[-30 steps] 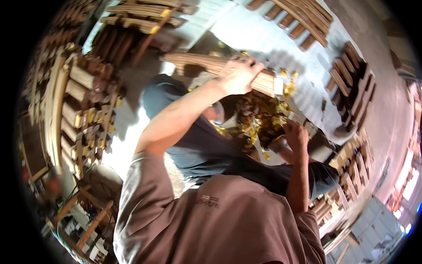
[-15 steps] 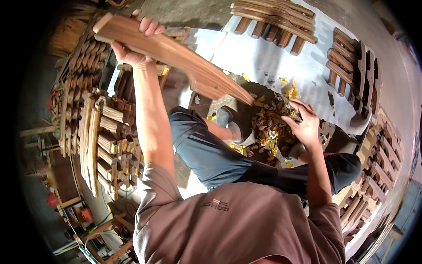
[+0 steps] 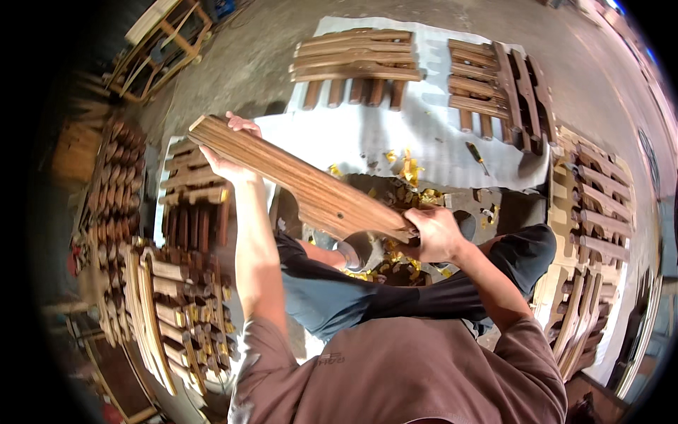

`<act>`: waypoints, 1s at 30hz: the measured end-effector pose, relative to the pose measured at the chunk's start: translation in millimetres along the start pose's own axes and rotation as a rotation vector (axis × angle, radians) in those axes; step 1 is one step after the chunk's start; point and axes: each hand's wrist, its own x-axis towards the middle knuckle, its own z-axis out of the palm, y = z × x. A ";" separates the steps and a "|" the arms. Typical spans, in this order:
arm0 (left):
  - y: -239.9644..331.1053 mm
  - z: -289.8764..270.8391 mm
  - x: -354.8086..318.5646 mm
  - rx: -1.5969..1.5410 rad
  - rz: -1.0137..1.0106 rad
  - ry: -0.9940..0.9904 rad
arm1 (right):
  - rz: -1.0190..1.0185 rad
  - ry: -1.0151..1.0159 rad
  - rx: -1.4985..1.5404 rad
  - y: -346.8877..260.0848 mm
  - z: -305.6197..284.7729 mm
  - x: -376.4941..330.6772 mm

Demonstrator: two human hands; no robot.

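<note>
A long brown shaped wooden piece (image 3: 296, 177) with a small dark round mark slants across in front of me, held in both hands. My left hand (image 3: 231, 168) is closed round its far left end, thumb below and fingertips over the upper edge. My right hand (image 3: 434, 234) grips the narrow near right end. Below the wooden piece, yellow and brown scraps (image 3: 409, 169) lie between my feet and on the edge of a white sheet (image 3: 275, 141).
Stacked wooden pieces (image 3: 357, 56) stand on the sheet, with another stack (image 3: 487, 85) at the far right. A screwdriver (image 3: 477, 157) lies near it. More piles (image 3: 180, 297) crowd my left, and lighter stacked pieces (image 3: 600, 205) stand on my right.
My right hand has left the scraps and taken hold of the wooden piece's near end. The piece has come lower and nearer. The view has shifted, showing more floor at the far side.
</note>
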 end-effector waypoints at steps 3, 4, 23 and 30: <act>-15.5 -9.3 -10.8 0.374 -0.189 0.264 | 0.017 0.194 0.163 6.4 21.6 -3.9; -31.4 -2.2 -17.4 0.324 -0.317 0.345 | 0.082 0.180 0.157 8.0 23.4 -5.6; -72.9 -42.2 -42.2 1.244 -0.763 0.436 | 0.835 0.675 -0.126 162.8 -87.3 -10.1; -45.3 -111.8 -55.8 1.675 -0.815 0.417 | 1.078 0.706 0.027 197.9 -106.5 -13.6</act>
